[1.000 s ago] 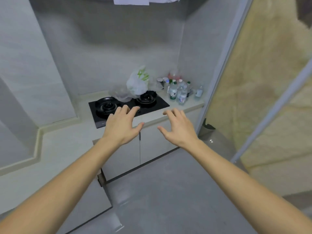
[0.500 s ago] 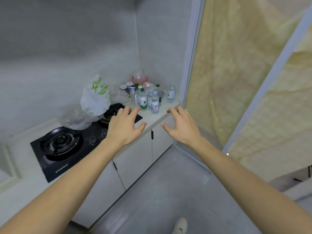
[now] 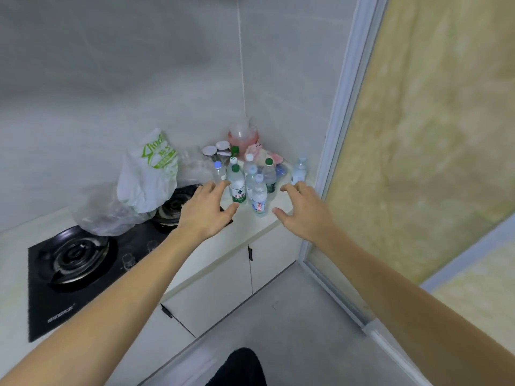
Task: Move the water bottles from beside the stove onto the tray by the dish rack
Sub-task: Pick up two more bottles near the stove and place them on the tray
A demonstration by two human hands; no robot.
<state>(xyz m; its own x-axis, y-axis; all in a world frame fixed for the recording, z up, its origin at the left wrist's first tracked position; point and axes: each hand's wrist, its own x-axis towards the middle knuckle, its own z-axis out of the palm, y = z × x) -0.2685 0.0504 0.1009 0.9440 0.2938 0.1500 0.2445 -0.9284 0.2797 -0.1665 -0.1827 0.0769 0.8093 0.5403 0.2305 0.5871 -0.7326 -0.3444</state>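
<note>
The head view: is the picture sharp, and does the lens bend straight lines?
Head view: the water bottles are slightly soft, their labels unreadable; the door frame leans from wide-angle distortion; light is dim and even, no glare; both hands, left hand and right hand, are fairly clear.

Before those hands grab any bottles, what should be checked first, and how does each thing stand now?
1. Left hand free, fingers spread: ok.
2. Right hand free, holding nothing: ok.
3. Green-label bottle upright, capped, near the left fingertips: ok.
4. Front bottle upright between both hands: ok.
5. Bottles packed closely, so neighbours may tip: not ok.
6. Tray by the dish rack out of view: cannot tell.
</note>
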